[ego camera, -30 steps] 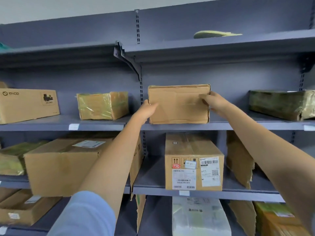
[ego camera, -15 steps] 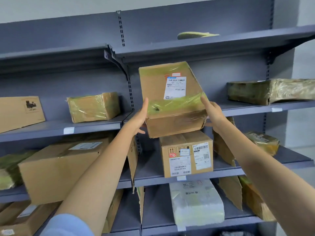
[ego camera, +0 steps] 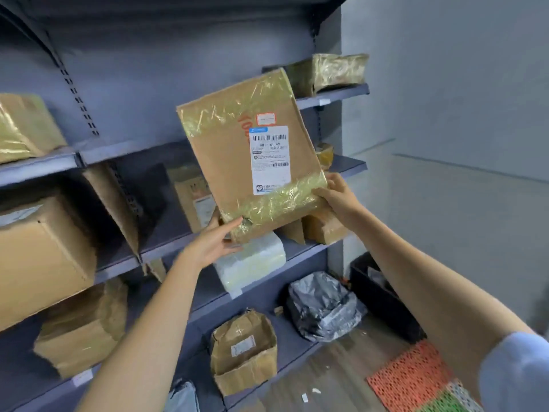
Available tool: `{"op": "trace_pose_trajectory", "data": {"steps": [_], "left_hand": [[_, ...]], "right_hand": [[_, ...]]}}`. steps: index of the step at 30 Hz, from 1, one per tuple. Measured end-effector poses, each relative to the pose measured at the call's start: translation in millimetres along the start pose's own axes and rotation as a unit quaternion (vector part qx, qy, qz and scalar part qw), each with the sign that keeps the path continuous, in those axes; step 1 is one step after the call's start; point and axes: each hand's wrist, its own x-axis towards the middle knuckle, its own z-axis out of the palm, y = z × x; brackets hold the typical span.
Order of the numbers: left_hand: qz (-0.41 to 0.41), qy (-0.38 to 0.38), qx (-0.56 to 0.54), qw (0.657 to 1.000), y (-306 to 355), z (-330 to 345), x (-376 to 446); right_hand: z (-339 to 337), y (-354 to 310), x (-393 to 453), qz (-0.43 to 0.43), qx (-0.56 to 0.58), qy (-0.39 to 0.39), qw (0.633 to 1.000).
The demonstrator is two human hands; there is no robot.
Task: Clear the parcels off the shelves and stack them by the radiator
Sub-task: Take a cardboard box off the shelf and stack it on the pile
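I hold a flat cardboard parcel (ego camera: 252, 156) with yellow tape and a white label in front of the grey shelves (ego camera: 118, 144), tilted with its top away from me. My left hand (ego camera: 212, 243) grips its lower left corner, thumb on the front. My right hand (ego camera: 338, 197) grips its lower right corner. More parcels remain on the shelves: a taped box (ego camera: 329, 71) at the upper right, a large carton (ego camera: 41, 254) at the left, a white wrapped parcel (ego camera: 252, 263) under the held one.
On the bottom shelf sit a torn brown box (ego camera: 243, 349) and a grey plastic bag (ego camera: 323, 307). A black crate (ego camera: 383, 295) stands on the floor against the wall, with an orange perforated mat (ego camera: 416, 379) nearby. The grey wall (ego camera: 445, 114) is at the right.
The parcel has come off the shelf and swung right and down, its labelled face now toward me. My view has turned right and down, showing the shelf's end, the wall and the floor.
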Motion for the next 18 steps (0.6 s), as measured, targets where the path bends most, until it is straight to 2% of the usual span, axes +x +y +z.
{"op": "trace_pose_trajectory", "data": {"steps": [4,7,9,13,18], "left_hand": [[-0.034,-0.077,-0.002,0.996,-57,79,27],[-0.109,-0.123,0.017,0.986,-93,156,41],[-0.159,-0.186,0.059,0.968,-117,212,40],[-0.253,-0.311,0.181,0.898,-169,323,32],[-0.329,-0.438,0.289,0.786,-251,470,7]], "right_hand": [[-84,17,-48,0.020,-0.084,0.095,0.992],[-159,35,-85,0.083,-0.139,0.166,0.973],[-214,47,-114,0.136,-0.165,0.200,0.956],[-322,76,-181,0.213,-0.204,0.244,0.924],[-449,135,-280,0.323,-0.192,0.339,0.863]]}}
